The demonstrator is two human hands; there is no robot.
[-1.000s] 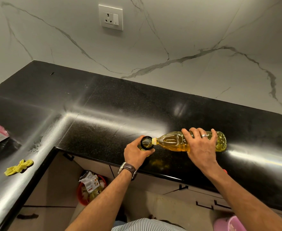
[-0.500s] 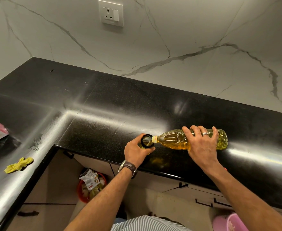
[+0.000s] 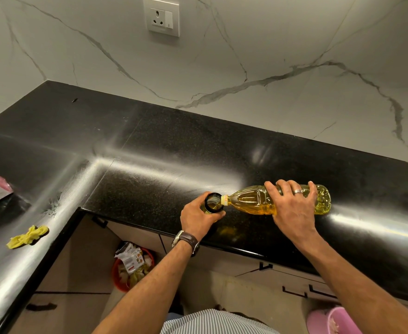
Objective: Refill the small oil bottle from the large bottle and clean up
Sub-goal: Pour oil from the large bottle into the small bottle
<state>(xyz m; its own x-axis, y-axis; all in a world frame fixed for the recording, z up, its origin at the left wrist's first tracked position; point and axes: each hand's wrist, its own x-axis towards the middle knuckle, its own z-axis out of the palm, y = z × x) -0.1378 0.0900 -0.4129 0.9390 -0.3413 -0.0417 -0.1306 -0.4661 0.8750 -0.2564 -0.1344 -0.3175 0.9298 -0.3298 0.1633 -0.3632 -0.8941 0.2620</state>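
Head view: L hand (image 3: 199, 219) grasps small dark-rimmed oil bottle (image 3: 213, 204) near black counter (image 3: 174, 153) front edge; R hand (image 3: 292, 208) grasps large clear plastic bottle of yellow oil (image 3: 251, 201), tipped sideways, neck at small bottle's mouth.

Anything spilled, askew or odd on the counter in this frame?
No spill is clearly visible. The large bottle lies tipped sideways on purpose, its neck at the small bottle's mouth. A crumpled yellow cloth lies on the left counter. The yellowish patch below the bottles may be a reflection.

Left hand (image 3: 199, 219) curled in grip; right hand (image 3: 292, 208) clasped palm-down, arms extended.
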